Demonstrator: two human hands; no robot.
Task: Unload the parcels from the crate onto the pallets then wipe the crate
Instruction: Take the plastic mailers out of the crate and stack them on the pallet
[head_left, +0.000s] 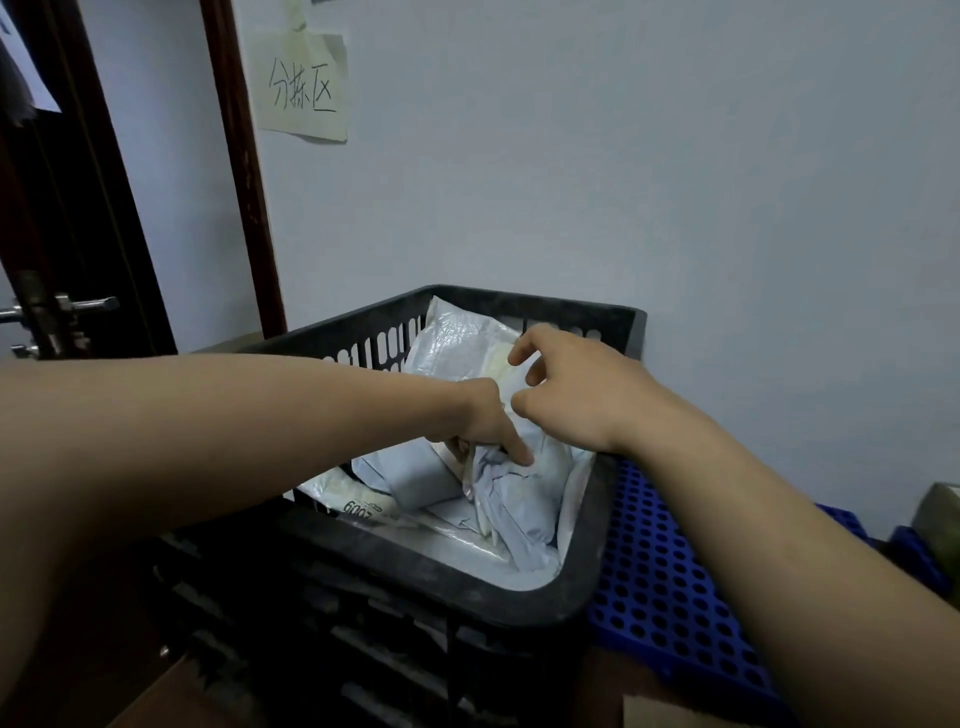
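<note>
Both hands are down in the black crate (467, 587) at the centre of the frame, and there are parcels stacked all through it. The left hand (485, 418) comes in from the left edge, its fingers (519, 456) curled into a crumpled pale parcel (519, 501) in the middle of the crate, bunching the plastic as it grips. The right hand (569, 384) comes in from the lower right and hangs just above and beside the left, fingers half-curled with nothing seen between them. Whether the tips touch the wrapping underneath, I cannot tell.

A white parcel (457, 338) leans against the far wall of the crate, just behind the right hand. A grey boxy parcel (421, 480) lies left of the crumpled one, touching it, and a labelled parcel (363, 506) sits near the crate's left wall with printed digits showing.

Right of the crate, at lower right, is a blue perforated pallet (660, 571). At upper left a handwritten paper sign (304, 85) hangs on the wall beside a dark door (67, 208).
</note>
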